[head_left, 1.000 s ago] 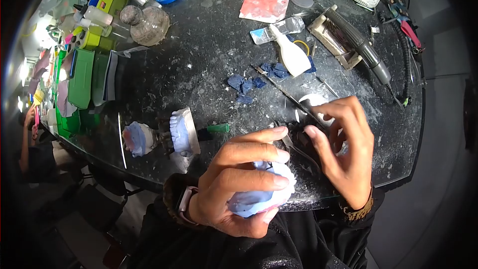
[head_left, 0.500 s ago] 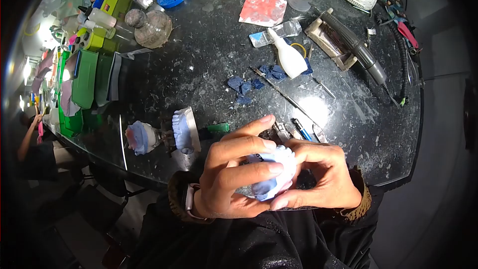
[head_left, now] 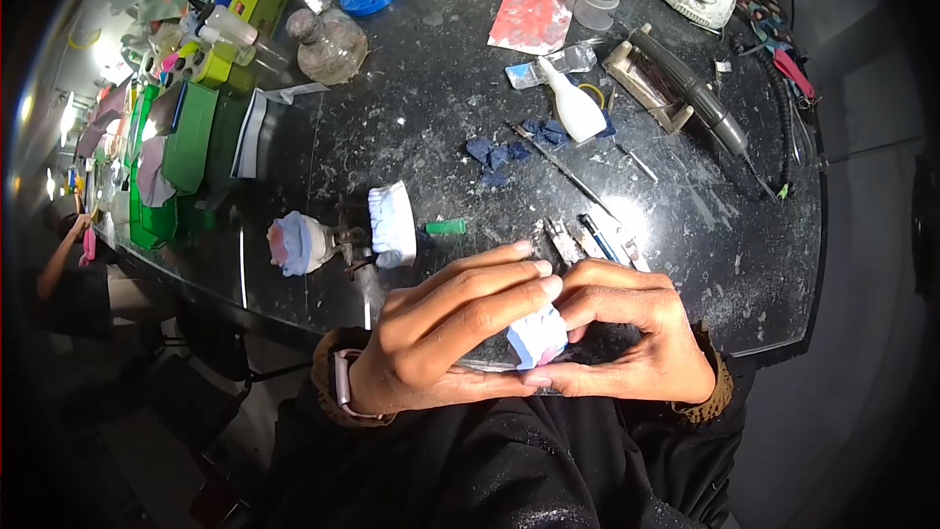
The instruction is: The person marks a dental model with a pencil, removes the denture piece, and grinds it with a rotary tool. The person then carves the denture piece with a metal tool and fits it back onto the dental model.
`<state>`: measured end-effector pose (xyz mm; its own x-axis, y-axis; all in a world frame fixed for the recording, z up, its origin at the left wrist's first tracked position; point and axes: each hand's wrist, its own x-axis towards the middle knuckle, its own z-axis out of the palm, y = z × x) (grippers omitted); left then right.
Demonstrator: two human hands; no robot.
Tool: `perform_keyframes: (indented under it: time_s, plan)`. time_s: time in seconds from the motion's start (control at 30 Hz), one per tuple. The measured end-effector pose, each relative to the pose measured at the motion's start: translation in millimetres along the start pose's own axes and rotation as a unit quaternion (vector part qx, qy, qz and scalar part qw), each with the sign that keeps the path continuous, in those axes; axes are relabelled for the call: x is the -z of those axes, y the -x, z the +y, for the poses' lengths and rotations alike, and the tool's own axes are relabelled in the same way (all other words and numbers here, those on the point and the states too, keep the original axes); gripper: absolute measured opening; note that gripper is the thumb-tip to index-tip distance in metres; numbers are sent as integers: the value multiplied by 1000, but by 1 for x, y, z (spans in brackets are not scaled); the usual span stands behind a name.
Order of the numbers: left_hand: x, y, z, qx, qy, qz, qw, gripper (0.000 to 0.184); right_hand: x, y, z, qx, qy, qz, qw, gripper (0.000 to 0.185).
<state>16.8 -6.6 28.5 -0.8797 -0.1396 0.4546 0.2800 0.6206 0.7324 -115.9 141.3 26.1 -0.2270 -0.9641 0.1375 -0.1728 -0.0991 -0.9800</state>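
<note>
A pale blue and white dental cast (head_left: 537, 337) is held between both hands near the table's front edge. My left hand (head_left: 455, 328) wraps over it from the left, its fingers covering the top. From the right, my right hand (head_left: 632, 333) grips the cast's side between thumb and fingers. Just beyond the hands lie a blue pen-like tool (head_left: 599, 238) and other slim tools. To the left, a second blue cast (head_left: 393, 225) stands by a metal hinge, with a pinkish-blue cast (head_left: 294, 243) on the other side of it.
A thin dark tool (head_left: 563, 171), blue scraps (head_left: 494, 155) and a white bottle (head_left: 576, 108) lie beyond the hands. At right, a dark handpiece (head_left: 690, 88) rests on its stand. Green bins (head_left: 186, 142) stand at left. Another person's arm (head_left: 61, 260) shows at far left.
My right hand has come from the tools to the cast and now holds it with my left. The cast has been turned and is more covered. The view has shifted slightly.
</note>
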Motion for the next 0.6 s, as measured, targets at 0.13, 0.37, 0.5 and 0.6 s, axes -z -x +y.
perform_keyframes:
  time_s: [0.13, 0.37, 0.5, 0.6]
  plan:
    - [5, 9, 12, 19, -30, 4, 999, 55, -15, 12, -13, -40, -127, 49, 990, 40]
    - [1, 29, 28, -54, -107, 20, 993, 39, -46, 39, -16, 15, -158, 98, 983, 43]
    - [-2, 45, 35, -103, -144, 35, 984, 24, -63, 51, -20, 79, -125, 129, 981, 44]
    - [-2, 57, 47, -100, -149, 23, 983, 25, -77, 63, -20, 102, -108, 149, 978, 45]
